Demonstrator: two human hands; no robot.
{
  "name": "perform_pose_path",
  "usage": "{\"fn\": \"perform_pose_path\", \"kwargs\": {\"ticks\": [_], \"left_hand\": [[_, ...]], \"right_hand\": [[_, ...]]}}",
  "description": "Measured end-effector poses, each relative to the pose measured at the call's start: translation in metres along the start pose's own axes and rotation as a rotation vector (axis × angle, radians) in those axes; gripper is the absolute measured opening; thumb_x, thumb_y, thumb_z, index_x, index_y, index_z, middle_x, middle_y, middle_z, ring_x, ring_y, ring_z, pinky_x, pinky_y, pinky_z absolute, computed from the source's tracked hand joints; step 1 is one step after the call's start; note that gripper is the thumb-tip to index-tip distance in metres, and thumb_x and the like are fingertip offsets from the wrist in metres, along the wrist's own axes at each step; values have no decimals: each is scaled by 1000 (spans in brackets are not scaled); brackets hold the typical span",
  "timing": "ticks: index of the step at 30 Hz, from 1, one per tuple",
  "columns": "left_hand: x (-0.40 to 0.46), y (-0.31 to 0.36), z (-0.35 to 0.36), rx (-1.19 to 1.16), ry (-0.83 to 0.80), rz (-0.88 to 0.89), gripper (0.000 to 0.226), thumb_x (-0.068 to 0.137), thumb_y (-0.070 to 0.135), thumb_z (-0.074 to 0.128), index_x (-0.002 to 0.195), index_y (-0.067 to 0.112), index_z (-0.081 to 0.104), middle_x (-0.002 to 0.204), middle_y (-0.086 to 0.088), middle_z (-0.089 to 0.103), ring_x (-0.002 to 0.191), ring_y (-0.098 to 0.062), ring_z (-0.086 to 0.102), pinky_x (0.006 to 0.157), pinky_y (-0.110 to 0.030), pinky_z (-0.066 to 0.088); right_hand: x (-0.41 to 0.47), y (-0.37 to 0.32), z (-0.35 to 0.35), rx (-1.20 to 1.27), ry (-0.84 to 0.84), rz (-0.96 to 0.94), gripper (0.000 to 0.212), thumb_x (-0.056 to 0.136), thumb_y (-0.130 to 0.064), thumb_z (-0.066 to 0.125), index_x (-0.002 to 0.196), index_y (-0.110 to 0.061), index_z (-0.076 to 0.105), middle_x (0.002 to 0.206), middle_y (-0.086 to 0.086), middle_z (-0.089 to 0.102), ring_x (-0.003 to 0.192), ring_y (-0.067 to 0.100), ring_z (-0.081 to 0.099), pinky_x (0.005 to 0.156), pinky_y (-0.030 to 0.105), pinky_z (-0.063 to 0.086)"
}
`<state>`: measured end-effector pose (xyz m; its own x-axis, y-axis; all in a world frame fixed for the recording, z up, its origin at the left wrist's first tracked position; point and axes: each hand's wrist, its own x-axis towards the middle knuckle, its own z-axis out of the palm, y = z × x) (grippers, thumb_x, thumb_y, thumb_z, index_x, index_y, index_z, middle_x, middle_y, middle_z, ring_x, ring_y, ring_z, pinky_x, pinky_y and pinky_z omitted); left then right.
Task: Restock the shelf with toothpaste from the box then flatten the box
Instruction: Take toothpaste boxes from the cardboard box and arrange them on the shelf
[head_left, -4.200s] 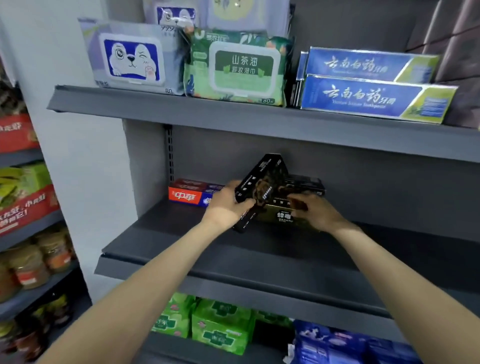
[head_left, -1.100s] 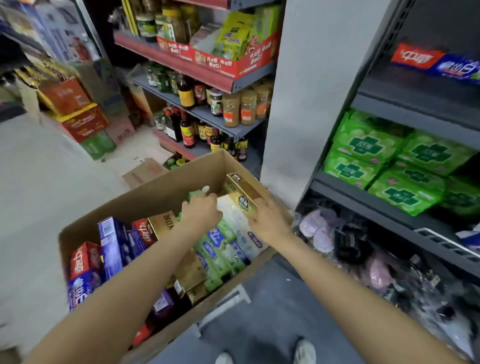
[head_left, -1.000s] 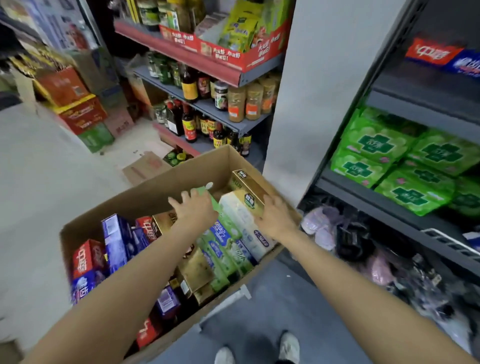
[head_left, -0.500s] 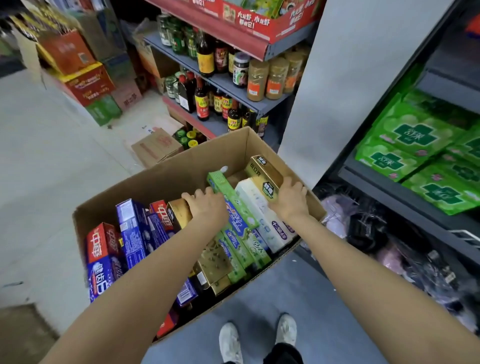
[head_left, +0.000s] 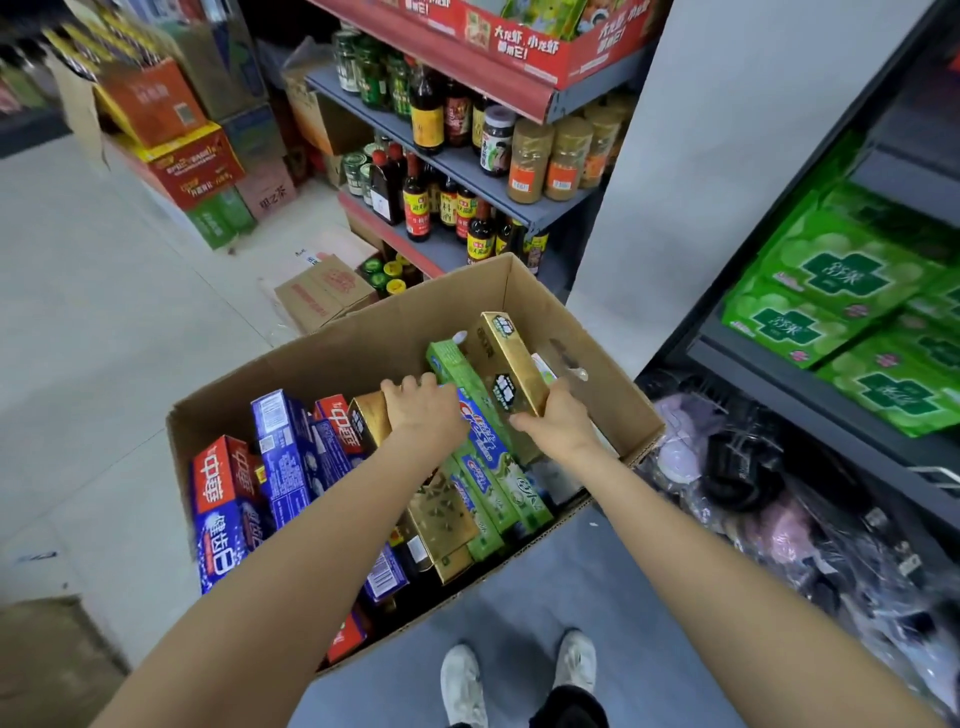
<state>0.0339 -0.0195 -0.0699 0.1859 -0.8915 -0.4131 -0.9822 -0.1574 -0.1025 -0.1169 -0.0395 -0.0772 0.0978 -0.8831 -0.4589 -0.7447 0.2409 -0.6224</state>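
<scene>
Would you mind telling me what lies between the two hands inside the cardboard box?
In the head view, a green toothpaste carton slants between the left hand and right hand.

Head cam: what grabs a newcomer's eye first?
The open cardboard box at centre, crammed with toothpaste cartons. Both hands are in it: the right hand grips a gold carton raised above the rest, the left hand rests on another gold carton. Bright green packs fill the right-hand shelf.
</scene>
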Motion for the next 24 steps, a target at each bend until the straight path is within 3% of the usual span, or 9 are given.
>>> {"fn": "perform_pose_path", "kwargs": {"ticks": [3,7,9,12,15,19,21,24], "left_hand": [[-9,-15,-7,-97,74,33,47,93,42,47,131,14,47,134,-12,46,128,-31,39,104,-45,31],[-20,-42,-11,-146,204,276,42,93,33,47,131,16,46,133,-9,48,127,-27,39,103,-43,33],[-26,-55,-11,-121,69,464,60,85,46,58,138,24,40,142,-4,41,136,-24,28,111,-45,25],[-30,-64,-8,11,-179,575,97,63,68,69,144,36,27,154,1,27,146,-24,10,118,-53,5],[-29,-65,-14,191,-290,614,106,58,67,74,146,38,21,157,4,20,147,-24,-1,116,-58,-3],[-28,-55,-28,402,-273,663,96,63,50,80,144,31,32,149,-2,35,143,-26,19,114,-59,5],[-29,-53,-32,397,-234,672,90,64,44,82,140,30,38,141,-3,43,137,-26,29,112,-59,13],[-31,-55,-37,367,-170,673,86,63,42,83,137,32,40,137,-3,43,131,-25,32,110,-60,20]], "right_hand": [[-19,-12,8,184,-16,-13,44,81,-23,66,115,-9,42,96,4,60,89,20,58,76,34,49],[-34,-25,13,256,-35,-29,40,78,-24,67,109,-13,45,90,-1,59,81,12,57,61,26,43],[-39,-27,15,285,-29,-25,41,77,-23,67,110,-13,44,93,2,61,83,14,58,64,28,44],[-44,-26,13,280,-17,-11,40,76,-22,65,110,-13,45,96,2,61,86,16,59,69,30,47],[-51,-23,8,295,1,-14,36,76,-21,66,106,-15,45,97,3,61,87,16,60,73,33,50],[-61,-20,-2,307,21,-38,36,79,-17,65,106,-18,41,88,-5,57,79,8,57,66,27,48],[-64,-20,-9,321,43,-48,38,80,-18,66,106,-20,38,87,-8,56,80,9,58,70,28,51],[-67,-21,-25,310,85,-64,41,80,-21,66,109,-19,36,91,-6,56,81,10,57,63,26,47]]}}
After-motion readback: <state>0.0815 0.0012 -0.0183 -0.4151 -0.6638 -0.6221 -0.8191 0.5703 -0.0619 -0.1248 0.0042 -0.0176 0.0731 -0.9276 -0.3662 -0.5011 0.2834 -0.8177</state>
